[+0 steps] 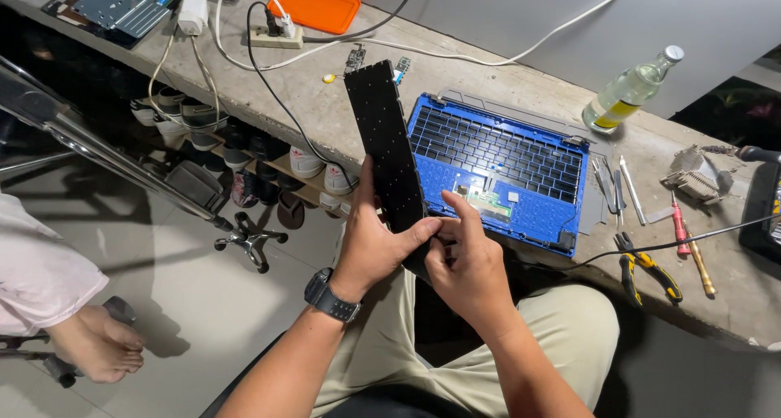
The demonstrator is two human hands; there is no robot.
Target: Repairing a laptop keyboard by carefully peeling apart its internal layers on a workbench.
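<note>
I see the left hand (376,241) clamped around the long flat black keyboard panel (389,145) near its lower end — thumb across the face. The right hand (465,259) pinches that bottom edge, above the blue laptop shell (498,167).

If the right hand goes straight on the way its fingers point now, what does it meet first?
The right hand points up and slightly left, its fingertips already on the black keyboard panel. Past that, it would probably meet the blue laptop frame on the concrete bench, though depth is hard to judge.

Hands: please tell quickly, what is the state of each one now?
Left hand: closed around the lower end of the black keyboard.
Right hand: fingers on the same keyboard's lower end, helping to hold it.
</note>
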